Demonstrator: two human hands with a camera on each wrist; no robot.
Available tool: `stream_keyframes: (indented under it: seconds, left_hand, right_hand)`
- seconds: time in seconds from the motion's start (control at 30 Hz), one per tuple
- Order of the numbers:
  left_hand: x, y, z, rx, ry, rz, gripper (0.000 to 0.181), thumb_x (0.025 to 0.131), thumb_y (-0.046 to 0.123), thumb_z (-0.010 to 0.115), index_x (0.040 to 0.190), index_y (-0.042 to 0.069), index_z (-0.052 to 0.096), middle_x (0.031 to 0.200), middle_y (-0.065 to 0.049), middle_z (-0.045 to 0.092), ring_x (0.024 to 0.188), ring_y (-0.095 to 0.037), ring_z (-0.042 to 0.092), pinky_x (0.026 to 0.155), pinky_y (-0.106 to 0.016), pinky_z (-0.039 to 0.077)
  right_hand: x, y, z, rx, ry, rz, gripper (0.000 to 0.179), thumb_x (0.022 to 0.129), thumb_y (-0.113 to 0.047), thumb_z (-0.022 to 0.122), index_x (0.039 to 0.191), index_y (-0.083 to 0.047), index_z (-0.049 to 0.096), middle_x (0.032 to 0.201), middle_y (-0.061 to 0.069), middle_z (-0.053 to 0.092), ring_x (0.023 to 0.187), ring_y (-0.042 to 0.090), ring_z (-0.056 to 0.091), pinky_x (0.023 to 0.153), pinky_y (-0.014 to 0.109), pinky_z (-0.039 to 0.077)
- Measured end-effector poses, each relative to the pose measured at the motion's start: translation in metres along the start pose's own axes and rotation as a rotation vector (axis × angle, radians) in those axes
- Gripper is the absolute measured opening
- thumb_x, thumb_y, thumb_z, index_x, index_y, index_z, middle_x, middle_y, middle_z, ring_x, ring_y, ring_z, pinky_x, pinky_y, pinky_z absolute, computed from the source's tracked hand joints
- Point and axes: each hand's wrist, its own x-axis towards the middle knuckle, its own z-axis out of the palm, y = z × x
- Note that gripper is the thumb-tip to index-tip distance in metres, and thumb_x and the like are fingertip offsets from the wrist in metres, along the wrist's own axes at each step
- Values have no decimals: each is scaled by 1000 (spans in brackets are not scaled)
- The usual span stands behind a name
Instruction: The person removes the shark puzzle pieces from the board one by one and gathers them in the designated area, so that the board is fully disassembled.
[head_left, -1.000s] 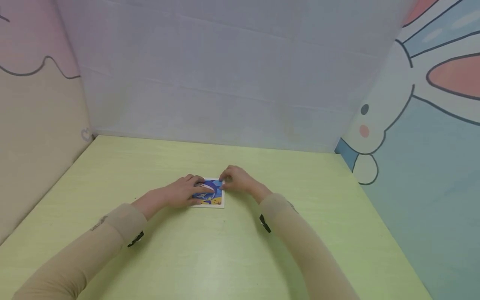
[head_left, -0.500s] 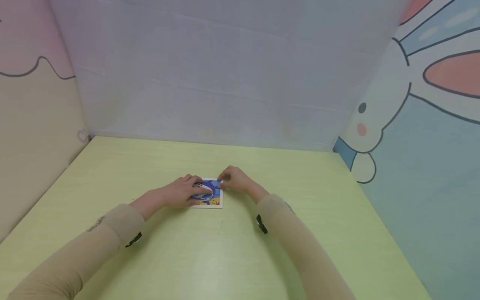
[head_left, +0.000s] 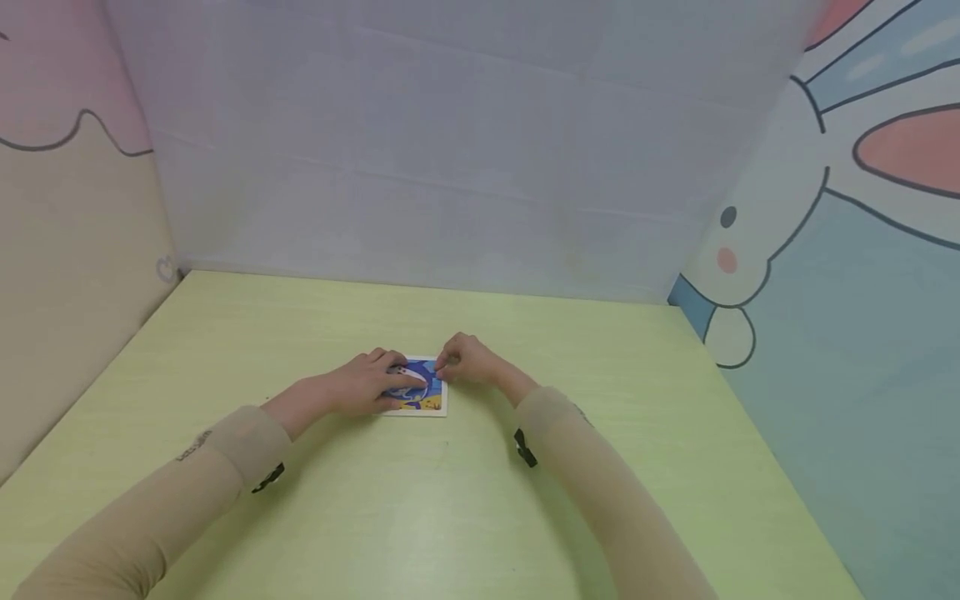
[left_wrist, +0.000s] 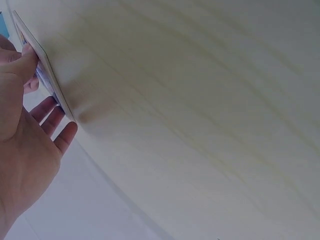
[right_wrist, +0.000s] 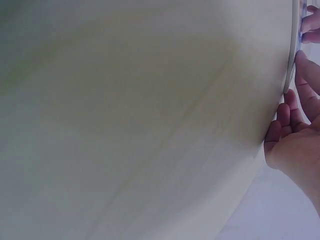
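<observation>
A small flat picture board (head_left: 431,402) with a white border lies on the pale yellow-green table. It shows a blue and white sea animal over yellow ground. My left hand (head_left: 358,385) rests across its left part, fingers spread, covering much of that side. At the upper right edge, my right hand (head_left: 474,362) touches the board with bent thumb and index finger. Whether something small is pinched there is hidden. In the right wrist view, the other fingers of the right hand (right_wrist: 295,135) curl beside the board's edge (right_wrist: 291,65). The left wrist view shows the left hand (left_wrist: 30,135) along the board's rim.
A plain pale cloth wall (head_left: 420,167) rises behind the table (head_left: 375,517). Side panels with cartoon drawings flank it, including a white rabbit (head_left: 757,225) on the right. Dark wrist straps (head_left: 525,448) show under the tan sleeves.
My right fingertips have shifted slightly at the board's upper right. Light blue patches there have given way to a darker, more continuous picture. The left hand has stayed in place.
</observation>
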Motion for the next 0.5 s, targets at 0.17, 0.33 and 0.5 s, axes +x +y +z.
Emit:
stream_keyframes:
  seconds: [0.17,0.33,0.5]
  left_hand:
    - [-2,3,-4,6,4,-2,48,94,30,58,140,28,46,138,-18,41,122,-36,41,93,-54,41]
    - [-2,5,-4,0,1,-7,47,94,30,58,140,28,46,138,-18,41,122,-36,40,94,-54,40]
    - [-4,5,-4,4,10,-5,46,94,30,57,139,28,47,138,-19,41,122,-37,40,94,-54,41]
  right_hand:
    - [-2,-1,2,-47,32,16,17,85,-22,71,100,-14,71,108,2,57,101,16,50,93,33,42]
    - [-5,-8,1,-156,65,-3,23,83,-24,73,103,-12,71,107,4,58,99,17,52,91,32,44]
    - [-8,-18,1,-221,66,15,25,83,-24,73,103,-10,71,108,6,57,98,19,54,91,33,45]
